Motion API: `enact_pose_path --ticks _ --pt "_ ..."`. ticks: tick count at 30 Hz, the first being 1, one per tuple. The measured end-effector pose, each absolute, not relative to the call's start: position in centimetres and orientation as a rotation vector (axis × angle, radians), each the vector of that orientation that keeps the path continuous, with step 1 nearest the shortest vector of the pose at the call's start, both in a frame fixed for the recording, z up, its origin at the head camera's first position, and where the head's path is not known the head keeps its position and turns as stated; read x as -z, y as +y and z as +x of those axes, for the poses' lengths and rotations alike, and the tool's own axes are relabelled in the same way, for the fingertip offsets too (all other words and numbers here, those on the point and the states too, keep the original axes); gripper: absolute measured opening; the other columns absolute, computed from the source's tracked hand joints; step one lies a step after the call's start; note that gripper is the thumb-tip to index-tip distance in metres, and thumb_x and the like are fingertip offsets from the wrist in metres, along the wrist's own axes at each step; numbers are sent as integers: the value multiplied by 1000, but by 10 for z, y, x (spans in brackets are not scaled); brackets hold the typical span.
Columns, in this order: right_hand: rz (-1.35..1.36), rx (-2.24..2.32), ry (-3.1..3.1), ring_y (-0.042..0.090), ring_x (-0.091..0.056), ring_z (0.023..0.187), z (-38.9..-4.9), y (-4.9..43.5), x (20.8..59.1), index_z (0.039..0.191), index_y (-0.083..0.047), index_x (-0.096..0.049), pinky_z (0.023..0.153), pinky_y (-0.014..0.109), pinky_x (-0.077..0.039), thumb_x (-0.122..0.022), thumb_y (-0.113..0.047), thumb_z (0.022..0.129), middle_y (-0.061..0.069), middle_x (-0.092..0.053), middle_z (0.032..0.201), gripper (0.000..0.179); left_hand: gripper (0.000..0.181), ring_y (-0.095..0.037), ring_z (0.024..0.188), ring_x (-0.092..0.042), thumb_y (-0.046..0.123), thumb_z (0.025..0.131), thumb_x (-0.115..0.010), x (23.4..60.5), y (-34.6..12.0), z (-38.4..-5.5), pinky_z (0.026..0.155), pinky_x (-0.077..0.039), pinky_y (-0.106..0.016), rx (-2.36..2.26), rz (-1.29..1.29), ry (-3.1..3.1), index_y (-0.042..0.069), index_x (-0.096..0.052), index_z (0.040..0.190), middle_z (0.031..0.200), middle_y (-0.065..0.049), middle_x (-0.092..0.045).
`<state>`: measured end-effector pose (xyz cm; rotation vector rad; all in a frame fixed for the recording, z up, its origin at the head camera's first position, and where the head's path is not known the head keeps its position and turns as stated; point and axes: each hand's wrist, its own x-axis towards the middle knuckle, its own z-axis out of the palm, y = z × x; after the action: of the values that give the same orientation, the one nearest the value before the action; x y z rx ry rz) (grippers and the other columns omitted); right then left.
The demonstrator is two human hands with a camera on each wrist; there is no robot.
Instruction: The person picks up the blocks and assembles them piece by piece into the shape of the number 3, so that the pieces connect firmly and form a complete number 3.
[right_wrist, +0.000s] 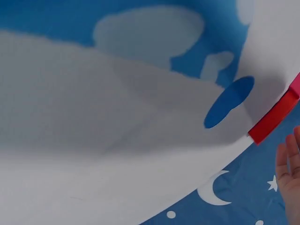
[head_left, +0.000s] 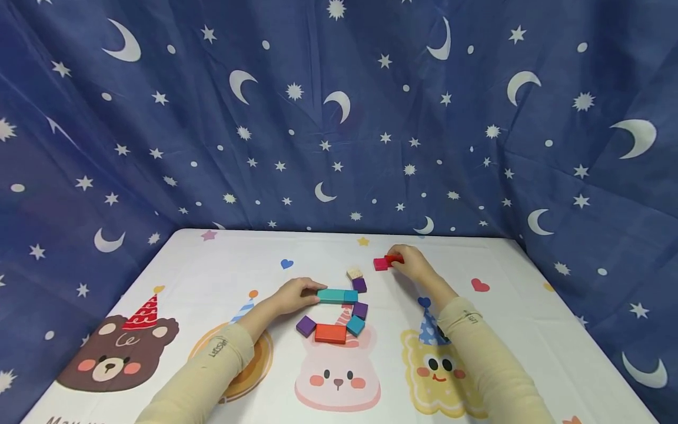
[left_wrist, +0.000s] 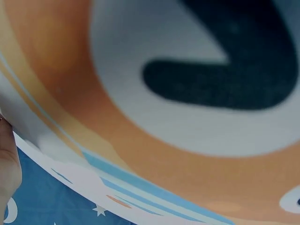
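Note:
My left hand [head_left: 298,295] is at the left end of a long teal block [head_left: 331,296], its thumb and fingers pinching that end. A shorter teal block [head_left: 351,297] adjoins it on the right. At the back right, my right hand [head_left: 412,262] holds a red block [head_left: 393,259] between thumb and fingers. That block's left end meets a small pinkish-red block [head_left: 380,264]. In the right wrist view the red block [right_wrist: 274,118] lies beside the fingers of my right hand [right_wrist: 289,173]. Only an edge of my left hand [left_wrist: 9,164] shows in the left wrist view.
Below the teal blocks, a curve of blocks holds a purple block [head_left: 360,310], a blue block [head_left: 355,325], an orange-red block [head_left: 331,334] and another purple block [head_left: 306,326]. Above stand a dark purple block [head_left: 359,285] and a pale wooden block [head_left: 354,272]. A blue curtain [head_left: 339,147] hangs behind the table.

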<state>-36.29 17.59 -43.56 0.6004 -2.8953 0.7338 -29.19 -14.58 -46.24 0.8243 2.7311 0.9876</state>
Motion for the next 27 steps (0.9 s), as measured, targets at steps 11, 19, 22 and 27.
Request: enact_pose_path --ticks 11,19,22,27 --pt "567 -573 -2973 36 -57 107 -366 185 441 113 3 -63 100 48 -44 -68 -5 84 21 -64 114 30 32 -25 105 -60 13 92 -60 462 -146 -291 95 -46 -44 -982 834 2729 7 -62 123 114 -12 -66" --pt "539 -457 -3039 36 -58 107 -374 193 445 118 3 -60 100 48 -44 -66 -5 85 23 -62 118 35 32 -25 105 -60 15 92 -59 462 -148 -289 95 -47 -43 -955 862 2743 7 -62 123 114 -11 -66" --pt "542 -459 -3049 36 -58 106 -376 194 446 119 4 -59 100 48 -44 -67 -5 85 23 -62 118 36 32 -26 106 -60 15 92 -59 463 -149 -289 95 -47 -44 -950 879 2755 6 -62 123 114 -12 -66" --pt "517 -470 -3079 38 -56 112 -377 195 447 122 4 -58 102 49 -41 -65 -6 86 24 -60 121 38 32 -28 109 -60 15 91 -61 464 -147 -291 97 -46 -44 -992 853 2748 6 -63 122 116 -12 -66"
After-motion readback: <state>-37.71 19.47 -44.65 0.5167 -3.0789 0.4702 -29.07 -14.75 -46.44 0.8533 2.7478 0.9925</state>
